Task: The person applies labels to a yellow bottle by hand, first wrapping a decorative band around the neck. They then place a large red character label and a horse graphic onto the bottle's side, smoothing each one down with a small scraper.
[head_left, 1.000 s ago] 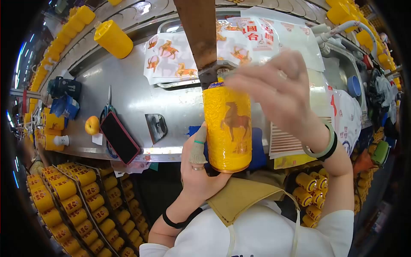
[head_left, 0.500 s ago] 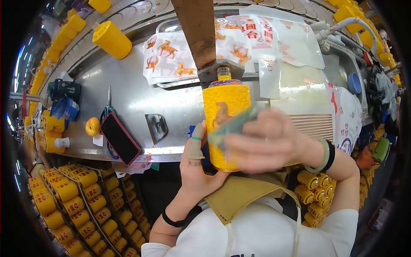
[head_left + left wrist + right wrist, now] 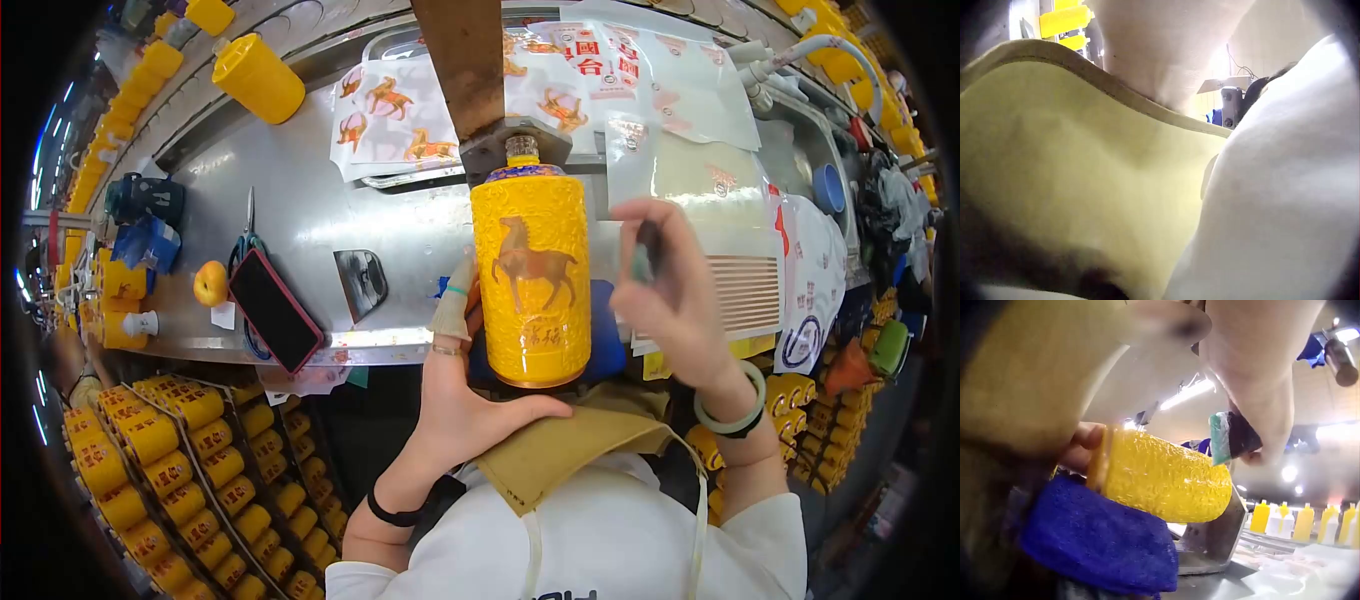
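Note:
A yellow embossed bottle [image 3: 530, 280] with a brown horse on its front stands upright at the table's front edge, its neck up against a metal bracket [image 3: 495, 150] under a brown post. My left hand [image 3: 458, 365] grips its lower left side and base, one finger in a cloth cot. My right hand [image 3: 645, 260] hovers just right of the bottle, apart from it, and pinches a small dark pad [image 3: 1227, 439] with a green-white edge. The right wrist view shows the bottle [image 3: 1166, 481] lying over a blue cloth [image 3: 1097, 544]. The left wrist view shows only apron and shirt.
On the steel table [image 3: 310, 225] lie a phone [image 3: 275, 315], scissors [image 3: 248, 240], an orange fruit [image 3: 211, 283], a fallen yellow bottle [image 3: 258, 75] and printed label sheets [image 3: 400, 110]. Trays of several yellow bottles [image 3: 170, 450] sit lower left; more at lower right.
My right hand swept from the bottle's top down across its front and now sits to its right. The bottle has turned, so the horse faces me squarely.

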The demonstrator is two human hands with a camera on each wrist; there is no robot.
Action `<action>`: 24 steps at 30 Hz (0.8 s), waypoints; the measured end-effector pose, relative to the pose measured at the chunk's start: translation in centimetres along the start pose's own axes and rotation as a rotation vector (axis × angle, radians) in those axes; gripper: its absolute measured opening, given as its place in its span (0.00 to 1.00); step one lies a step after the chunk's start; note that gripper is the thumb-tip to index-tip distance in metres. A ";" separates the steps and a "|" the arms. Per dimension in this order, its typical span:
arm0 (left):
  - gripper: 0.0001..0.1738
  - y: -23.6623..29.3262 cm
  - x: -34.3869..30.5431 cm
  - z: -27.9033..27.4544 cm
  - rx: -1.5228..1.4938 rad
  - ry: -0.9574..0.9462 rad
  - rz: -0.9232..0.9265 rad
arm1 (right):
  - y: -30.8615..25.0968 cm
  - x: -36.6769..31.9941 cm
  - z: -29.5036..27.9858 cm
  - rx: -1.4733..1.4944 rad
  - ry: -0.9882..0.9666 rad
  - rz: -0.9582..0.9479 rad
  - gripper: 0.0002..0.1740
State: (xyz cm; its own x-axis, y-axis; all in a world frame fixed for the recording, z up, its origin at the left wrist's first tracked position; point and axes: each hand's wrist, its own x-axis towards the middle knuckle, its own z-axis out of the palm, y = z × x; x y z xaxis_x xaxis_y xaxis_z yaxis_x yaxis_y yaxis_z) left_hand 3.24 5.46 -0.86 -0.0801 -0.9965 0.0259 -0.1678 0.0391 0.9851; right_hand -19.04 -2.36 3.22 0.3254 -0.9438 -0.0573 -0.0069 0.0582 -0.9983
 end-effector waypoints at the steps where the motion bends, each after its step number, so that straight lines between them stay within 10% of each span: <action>1: 0.73 0.0 0.1 0.0 -0.159 -0.016 0.002 | 0.3 -0.6 1.0 0.008 0.004 -0.022 0.35; 6: 0.50 0.4 1.9 0.7 -0.489 0.045 -0.041 | 1.1 -2.6 3.6 -0.067 0.078 0.198 0.30; 24: 0.43 1.2 1.8 1.5 -0.538 0.019 -0.083 | 1.7 -2.1 3.3 0.046 0.042 0.267 0.25</action>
State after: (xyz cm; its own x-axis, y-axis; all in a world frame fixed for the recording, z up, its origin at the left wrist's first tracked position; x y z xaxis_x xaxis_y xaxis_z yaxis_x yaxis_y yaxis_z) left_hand 1.42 3.81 0.12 -0.0698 -0.9959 -0.0578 0.3539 -0.0789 0.9320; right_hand -16.65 0.79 1.67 0.2782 -0.9056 -0.3202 -0.0445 0.3208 -0.9461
